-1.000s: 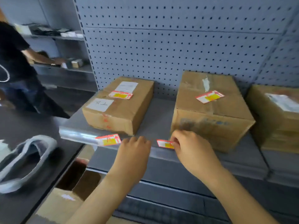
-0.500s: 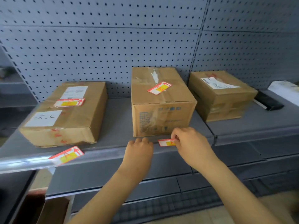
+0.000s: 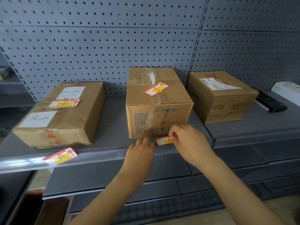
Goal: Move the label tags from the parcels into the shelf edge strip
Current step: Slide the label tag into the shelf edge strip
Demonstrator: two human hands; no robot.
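Observation:
Three cardboard parcels stand on a grey shelf. The left parcel carries a red-and-yellow label tag on top; so does the middle parcel, whose tag lies askew. The right parcel shows only a white shipping label. My right hand pinches a third tag at the clear shelf edge strip, just below the middle parcel. My left hand rests with straight fingers on the strip beside that tag. Another tag sits tilted in the strip at the left.
A grey pegboard wall backs the shelf. A black flat object and a white box lie at the far right. Lower grey shelves run beneath, with an open cardboard box at the bottom left.
The view has swung right and closer, so the person at the left is gone from sight. My hands have stayed at the strip with the tag below the middle parcel.

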